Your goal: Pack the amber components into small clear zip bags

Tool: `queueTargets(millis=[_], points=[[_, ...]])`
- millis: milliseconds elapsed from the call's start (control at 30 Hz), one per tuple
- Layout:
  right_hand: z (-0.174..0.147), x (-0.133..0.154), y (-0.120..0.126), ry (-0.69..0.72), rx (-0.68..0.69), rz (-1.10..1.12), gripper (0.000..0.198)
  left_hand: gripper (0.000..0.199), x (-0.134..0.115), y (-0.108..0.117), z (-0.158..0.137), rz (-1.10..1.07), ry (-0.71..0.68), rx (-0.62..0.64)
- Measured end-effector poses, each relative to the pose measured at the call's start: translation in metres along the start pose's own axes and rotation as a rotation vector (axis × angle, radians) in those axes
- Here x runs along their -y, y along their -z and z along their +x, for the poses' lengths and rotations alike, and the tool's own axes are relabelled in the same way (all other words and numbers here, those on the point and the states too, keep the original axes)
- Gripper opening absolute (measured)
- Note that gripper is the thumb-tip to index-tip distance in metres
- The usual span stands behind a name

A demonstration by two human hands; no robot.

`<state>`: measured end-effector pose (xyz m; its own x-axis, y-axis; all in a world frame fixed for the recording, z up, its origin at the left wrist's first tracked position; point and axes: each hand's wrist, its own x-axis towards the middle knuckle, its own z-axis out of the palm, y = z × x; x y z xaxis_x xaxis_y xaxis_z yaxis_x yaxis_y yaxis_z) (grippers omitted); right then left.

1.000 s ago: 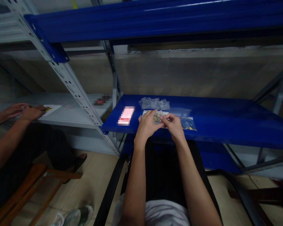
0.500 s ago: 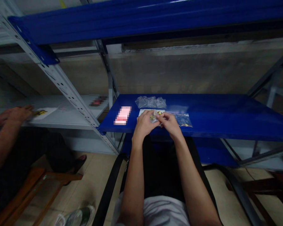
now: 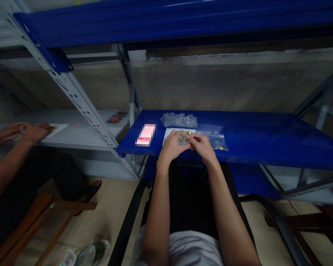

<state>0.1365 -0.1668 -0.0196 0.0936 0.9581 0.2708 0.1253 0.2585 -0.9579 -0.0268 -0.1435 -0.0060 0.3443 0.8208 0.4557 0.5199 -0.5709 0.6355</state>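
Note:
Between my two hands is a small clear plastic bag (image 3: 182, 138) with little yellowish pieces inside. My left hand (image 3: 172, 145) is closed on the bag's left side. At its right edge, the fingers of my right hand (image 3: 201, 145) pinch the bag; whether they also hold a small piece cannot be made out. Under and behind the hands lies a white sheet (image 3: 168, 132) with small yellow and dark pieces (image 3: 189, 132) on it. Just right of my right hand is a larger clear bag (image 3: 218, 142) holding small dark and yellow items.
Several flat clear bags (image 3: 180, 120) lie behind the sheet on the blue shelf (image 3: 255, 136). A pixelated pink item (image 3: 146, 135) is at left. A metal upright (image 3: 80, 107) separates a grey shelf, where another person's hands (image 3: 30, 131) work. A bottle (image 3: 93, 253) lies on the floor.
My hands stay on the small bag with only slight finger movement. The view has shifted a little. The other person's hands have moved apart and rightward over their sheet.

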Motion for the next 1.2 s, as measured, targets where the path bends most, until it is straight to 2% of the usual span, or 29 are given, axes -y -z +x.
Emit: queueTargets(millis=[333, 467, 567, 700, 833, 967, 1100, 1200], points=[[-0.001, 0.002, 0.001, -0.011, 0.024, -0.001, 0.041, 0.049, 0.007, -0.001, 0.0, -0.051, -0.005, -0.019], [-0.001, 0.006, 0.009, -0.062, -0.014, 0.026, 0.04, 0.052, 0.014, 0.0, -0.001, -0.057, 0.008, -0.035], [-0.002, 0.009, 0.025, -0.091, -0.038, 0.0, 0.043, 0.052, 0.018, 0.003, -0.002, -0.053, 0.032, -0.049], [-0.011, 0.012, 0.06, -0.091, -0.122, -0.07, 0.047, 0.051, 0.023, 0.005, -0.003, -0.042, 0.045, -0.023], [-0.025, 0.005, 0.096, -0.125, -0.2, -0.11, 0.051, 0.052, 0.023, -0.002, 0.0, -0.062, 0.063, 0.003], [-0.037, -0.003, 0.119, -0.15, -0.248, -0.117, 0.051, 0.052, 0.017, -0.009, 0.008, -0.059, 0.051, -0.002], [-0.029, -0.008, 0.122, -0.128, -0.208, -0.139, 0.044, 0.052, 0.012, -0.003, 0.014, -0.055, 0.041, -0.038], [-0.005, -0.013, 0.106, -0.06, -0.172, -0.267, 0.024, 0.051, 0.015, 0.003, 0.014, -0.015, 0.055, -0.09]])
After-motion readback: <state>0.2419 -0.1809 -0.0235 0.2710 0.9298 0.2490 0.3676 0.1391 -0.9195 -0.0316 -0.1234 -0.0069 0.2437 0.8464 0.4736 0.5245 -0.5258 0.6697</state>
